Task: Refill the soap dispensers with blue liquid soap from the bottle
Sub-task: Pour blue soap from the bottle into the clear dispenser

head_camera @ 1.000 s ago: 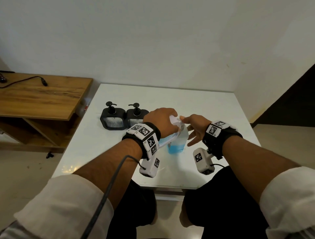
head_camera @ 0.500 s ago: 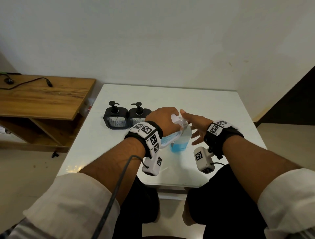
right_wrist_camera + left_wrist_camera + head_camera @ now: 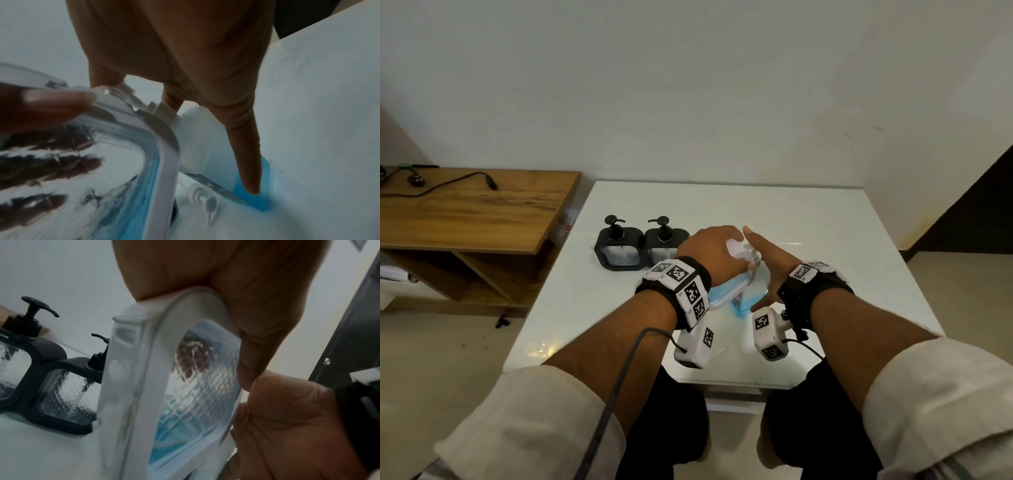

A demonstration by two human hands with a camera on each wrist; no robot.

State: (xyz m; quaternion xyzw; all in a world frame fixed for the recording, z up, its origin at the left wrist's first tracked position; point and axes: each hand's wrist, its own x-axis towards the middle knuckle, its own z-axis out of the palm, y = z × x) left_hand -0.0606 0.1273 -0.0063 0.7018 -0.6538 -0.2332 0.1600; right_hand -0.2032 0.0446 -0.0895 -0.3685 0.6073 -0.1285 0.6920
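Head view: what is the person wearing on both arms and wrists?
Both forearms are bare below rolled-up white sleeves. Each wrist has a black band with white blocks printed with black square markers, and a white marked camera pod hangs beneath. A dark cable runs along the left arm.

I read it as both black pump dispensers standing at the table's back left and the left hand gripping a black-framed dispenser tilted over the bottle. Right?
Not quite: the tilted dispenser that the left hand grips has a white frame, as the left wrist view shows. Both black pump dispensers do stand at the white table's back left.

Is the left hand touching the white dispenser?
Touching. The left wrist view shows the left hand gripping the white dispenser, fingers pressed against its top edge.
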